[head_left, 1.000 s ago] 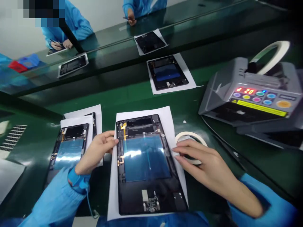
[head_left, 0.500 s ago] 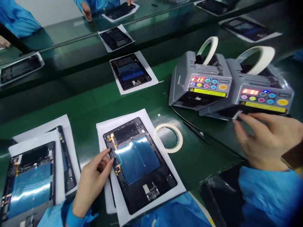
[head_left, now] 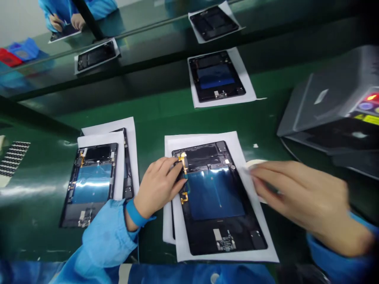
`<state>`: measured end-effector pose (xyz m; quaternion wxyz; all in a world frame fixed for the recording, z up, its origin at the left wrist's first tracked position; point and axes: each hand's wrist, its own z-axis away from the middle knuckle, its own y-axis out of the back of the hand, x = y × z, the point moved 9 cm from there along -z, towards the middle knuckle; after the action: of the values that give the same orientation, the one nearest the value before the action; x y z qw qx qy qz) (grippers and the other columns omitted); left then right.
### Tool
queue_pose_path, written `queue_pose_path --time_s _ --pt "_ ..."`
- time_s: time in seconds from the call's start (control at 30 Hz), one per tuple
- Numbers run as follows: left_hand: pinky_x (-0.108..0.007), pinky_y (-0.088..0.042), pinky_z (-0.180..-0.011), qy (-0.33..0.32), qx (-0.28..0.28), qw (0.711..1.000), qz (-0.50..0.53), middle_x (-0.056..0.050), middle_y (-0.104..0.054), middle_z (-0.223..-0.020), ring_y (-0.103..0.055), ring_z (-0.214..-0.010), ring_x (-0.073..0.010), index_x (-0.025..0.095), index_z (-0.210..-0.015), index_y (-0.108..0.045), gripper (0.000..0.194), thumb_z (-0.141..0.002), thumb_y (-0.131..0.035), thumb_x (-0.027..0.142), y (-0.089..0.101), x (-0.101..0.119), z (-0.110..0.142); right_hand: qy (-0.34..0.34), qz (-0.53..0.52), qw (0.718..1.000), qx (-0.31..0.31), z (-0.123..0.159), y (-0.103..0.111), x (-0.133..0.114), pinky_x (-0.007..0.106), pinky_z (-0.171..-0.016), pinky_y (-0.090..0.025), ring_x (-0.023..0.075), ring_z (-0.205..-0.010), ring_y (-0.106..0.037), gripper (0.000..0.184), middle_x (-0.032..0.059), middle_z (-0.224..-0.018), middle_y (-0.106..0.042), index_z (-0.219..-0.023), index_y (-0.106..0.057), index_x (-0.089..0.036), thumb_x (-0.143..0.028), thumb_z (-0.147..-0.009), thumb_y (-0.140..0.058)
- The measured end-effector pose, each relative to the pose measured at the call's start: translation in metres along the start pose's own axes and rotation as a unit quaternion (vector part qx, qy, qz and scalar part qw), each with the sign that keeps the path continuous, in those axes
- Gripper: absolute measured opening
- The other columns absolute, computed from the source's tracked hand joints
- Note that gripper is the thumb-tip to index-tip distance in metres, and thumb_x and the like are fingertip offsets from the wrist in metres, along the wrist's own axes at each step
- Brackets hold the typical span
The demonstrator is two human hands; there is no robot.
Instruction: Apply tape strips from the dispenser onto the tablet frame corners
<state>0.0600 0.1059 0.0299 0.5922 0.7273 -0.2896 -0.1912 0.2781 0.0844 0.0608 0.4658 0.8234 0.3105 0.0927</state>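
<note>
An opened tablet with a blue film-covered battery lies on white paper in front of me. My left hand rests at its upper left edge, thumb and forefinger apart, fingertips by the orange flex cable. My right hand, blurred, is beyond the tablet's right edge with its fingers pinched together. At those fingertips shows a small pale strip, seemingly tape. Behind the fingers, mostly hidden, lies a masking tape roll.
A grey tape dispenser stands at the right. More opened tablets lie on paper: one at the left, one ahead, others on a raised shelf. A patterned sheet is far left. Another person's hands work across the bench.
My right hand has moved left from the dispenser to beside the tablet, carrying the small strip. My left hand has shifted up the tablet's edge. The view has turned left.
</note>
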Motion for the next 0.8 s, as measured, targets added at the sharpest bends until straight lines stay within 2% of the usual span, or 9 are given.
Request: queue_pose_path --time_s 0.03,0.1,0.17,0.27,0.4,0.5,0.63,0.8 --pt "-0.046 -0.056 -0.088 -0.001 -0.007 1.0 -0.006 -0.018 -0.066 -0.121 -0.061 -0.112 -0.0335 0.008 -0.12 -0.064 0.034 -0.099 -0.058 0.033 -0.004 -0.001 -0.001 0.054 -0.002 0.999 0.001 -0.021 -0.013 -0.021 0.027 -0.07 -0.049 0.0144 -0.079 -0.067 0.007 0.0034 -0.095 -0.074 -0.099 -0.068 -0.02 -0.02 -0.092 -0.068" --pt "-0.047 -0.053 -0.094 0.006 -0.021 1.0 -0.008 -0.018 -0.064 -0.128 -0.058 -0.119 -0.0342 0.007 -0.126 -0.062 0.041 -0.099 -0.058 0.039 -0.012 -0.005 -0.001 0.097 -0.009 0.995 0.013 -0.057 -0.038 -0.045 0.026 -0.064 -0.047 0.0129 -0.075 -0.067 0.006 0.0023 -0.092 -0.074 -0.098 -0.068 -0.017 -0.019 -0.094 -0.065" --pt "-0.047 -0.051 -0.098 0.018 -0.031 0.999 0.004 -0.017 -0.062 -0.133 -0.055 -0.123 -0.0336 0.008 -0.132 -0.06 0.047 -0.099 -0.057 0.043 -0.019 -0.007 0.001 0.105 -0.003 0.994 0.014 -0.08 -0.063 -0.054 0.027 -0.059 -0.046 0.0126 -0.071 -0.067 0.008 0.002 -0.092 -0.075 -0.098 -0.068 -0.016 -0.02 -0.095 -0.062" --pt "-0.047 -0.047 -0.101 0.034 -0.048 0.998 0.025 -0.013 -0.06 -0.139 -0.051 -0.126 -0.0325 0.01 -0.138 -0.056 0.051 -0.1 -0.054 0.044 -0.025 -0.009 0.003 0.093 -0.034 0.995 0.005 -0.09 -0.089 -0.051 0.027 -0.058 -0.047 0.0132 -0.071 -0.068 0.008 0.0026 -0.092 -0.075 -0.099 -0.068 -0.015 -0.02 -0.095 -0.062" --pt "-0.047 -0.044 -0.101 0.041 -0.081 0.995 0.044 -0.009 -0.057 -0.145 -0.05 -0.125 -0.0326 0.012 -0.141 -0.055 0.052 -0.099 -0.052 0.042 -0.027 -0.009 0.001 0.053 -0.122 0.991 -0.005 -0.084 -0.098 -0.036 0.025 -0.064 -0.051 0.0144 -0.079 -0.07 0.01 0.0028 -0.091 -0.074 -0.101 -0.066 -0.016 -0.015 -0.092 -0.065" --pt "-0.047 -0.044 -0.099 0.035 -0.098 0.994 0.047 -0.008 -0.056 -0.146 -0.051 -0.121 -0.0327 0.013 -0.141 -0.055 0.051 -0.1 -0.049 0.043 -0.028 -0.009 0.0 0.043 -0.135 0.99 -0.019 -0.081 -0.099 -0.033 0.025 -0.065 -0.052 0.0146 -0.079 -0.07 0.01 0.0025 -0.09 -0.074 -0.101 -0.066 -0.017 -0.014 -0.091 -0.066" --pt "-0.047 -0.042 -0.099 0.031 -0.102 0.993 0.049 -0.008 -0.056 -0.145 -0.05 -0.122 -0.0328 0.013 -0.141 -0.055 0.051 -0.101 -0.048 0.043 -0.028 -0.008 -0.001 0.059 -0.094 0.993 -0.026 -0.079 -0.101 -0.037 0.027 -0.06 -0.049 0.0147 -0.076 -0.071 0.01 0.0013 -0.092 -0.075 -0.102 -0.066 -0.019 -0.017 -0.092 -0.066" --pt "-0.047 -0.042 -0.101 0.033 -0.095 0.994 0.047 -0.009 -0.056 -0.145 -0.05 -0.122 -0.0329 0.012 -0.142 -0.054 0.051 -0.101 -0.047 0.043 -0.028 -0.007 0.0 0.102 -0.007 0.994 -0.028 -0.077 -0.105 -0.047 0.028 -0.053 -0.042 0.0135 -0.067 -0.067 0.003 -0.0001 -0.089 -0.075 -0.092 -0.068 -0.018 -0.021 -0.092 -0.066"
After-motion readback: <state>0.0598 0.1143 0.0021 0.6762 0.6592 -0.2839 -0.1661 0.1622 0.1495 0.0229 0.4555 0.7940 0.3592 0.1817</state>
